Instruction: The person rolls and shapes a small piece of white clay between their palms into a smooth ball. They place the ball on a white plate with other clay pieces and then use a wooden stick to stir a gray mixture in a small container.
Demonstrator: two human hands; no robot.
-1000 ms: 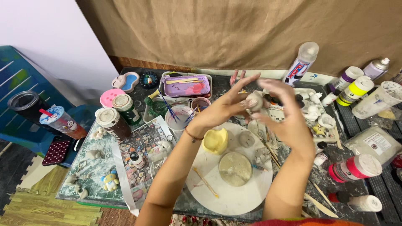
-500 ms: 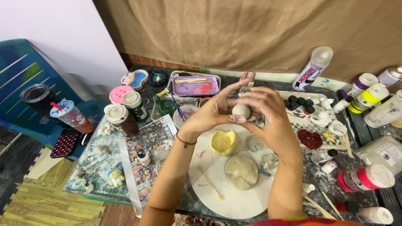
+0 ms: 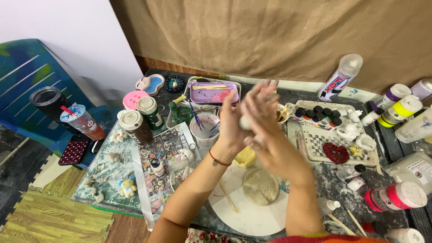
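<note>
My left hand point(image 3: 230, 120) and my right hand point(image 3: 264, 118) are pressed palm to palm above the table, with a small pale ball of clay point(image 3: 245, 121) squeezed between them. Only a sliver of the clay shows between the palms. A red cord bracelet circles my left wrist. Below the hands lies a white round board point(image 3: 252, 216) carrying a clear cup of cloudy water point(image 3: 261, 186), a yellow lump of clay point(image 3: 245, 157) and a thin wooden stick point(image 3: 227, 196).
A cup with brushes point(image 3: 204, 128) and a purple tray point(image 3: 213, 93) sit behind the hands. Paint bottles point(image 3: 396, 110) and a checkered tray with small white figures point(image 3: 335, 139) crowd the right. Two brown jars point(image 3: 135, 126) and small clay figures point(image 3: 127, 186) stand left.
My hands have gone from cupping the clay ball with fingertips to pressing it flat between both palms, fingers pointing away. The view has shifted slightly, so the hands sit nearer the middle.
</note>
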